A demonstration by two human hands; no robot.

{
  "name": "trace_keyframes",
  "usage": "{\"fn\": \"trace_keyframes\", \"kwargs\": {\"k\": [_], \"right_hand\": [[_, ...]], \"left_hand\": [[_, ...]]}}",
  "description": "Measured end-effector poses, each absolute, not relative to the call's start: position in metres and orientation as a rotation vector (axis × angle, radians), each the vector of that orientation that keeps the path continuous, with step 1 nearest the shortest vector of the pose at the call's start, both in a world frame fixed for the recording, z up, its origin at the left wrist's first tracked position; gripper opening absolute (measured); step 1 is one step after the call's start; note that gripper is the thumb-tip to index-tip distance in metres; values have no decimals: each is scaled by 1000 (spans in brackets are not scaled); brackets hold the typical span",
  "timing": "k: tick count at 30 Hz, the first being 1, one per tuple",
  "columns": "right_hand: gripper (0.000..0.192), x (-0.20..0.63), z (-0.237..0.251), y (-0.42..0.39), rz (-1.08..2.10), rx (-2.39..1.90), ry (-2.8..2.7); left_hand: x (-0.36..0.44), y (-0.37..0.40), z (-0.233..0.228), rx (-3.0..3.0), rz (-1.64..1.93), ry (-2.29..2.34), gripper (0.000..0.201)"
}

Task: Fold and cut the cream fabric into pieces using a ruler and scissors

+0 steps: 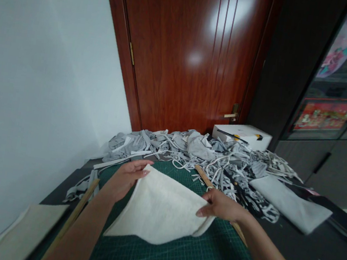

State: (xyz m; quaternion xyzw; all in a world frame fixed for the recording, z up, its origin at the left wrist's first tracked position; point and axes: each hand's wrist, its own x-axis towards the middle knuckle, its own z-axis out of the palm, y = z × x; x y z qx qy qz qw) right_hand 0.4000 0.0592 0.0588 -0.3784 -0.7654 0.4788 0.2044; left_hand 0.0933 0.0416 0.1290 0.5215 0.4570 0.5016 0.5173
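A piece of cream-white fabric [165,206] hangs between my two hands, slanting down to the right along its upper edge. My left hand [129,177] pinches its upper left corner. On the other side, my right hand [216,205] grips the upper right part, thumb on the near face, with a folded edge showing below. Under the fabric lies a green cutting mat [129,259] with a printed grid and rows of pale dots. A wooden strip [76,211] runs along the mat's left side, and another wooden strip [202,175] passes behind my right hand.
Grey and white fabric scraps [197,146] heap along the table's back. A white box [245,136] with a dark tool on it stands back right. Folded light-grey fabric [292,202] lies right, and cream fabric [30,230] lies left. A wooden door [186,63] rises behind.
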Motion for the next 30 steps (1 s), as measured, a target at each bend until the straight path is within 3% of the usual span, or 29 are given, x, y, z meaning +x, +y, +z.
{"fn": "trace_keyframes", "kwargs": {"k": [7,15,20,24,30], "right_hand": [[12,417,54,54,1285,-1055,-1895],[31,391,36,45,1095,-1011,-1252],[38,358,29,34,695,-1092,-1050],[36,341,30,31,427,-1144,-1042],[31,353,33,31,592,-1135,-1148]], "left_hand": [[67,45,112,1204,1127,1147,32],[80,52,59,1093,1509,1305,42],[111,62,24,990,1889,1436,42],[125,71,19,980,2111,1618,30],[109,64,29,1184,2089,1801,22]]}}
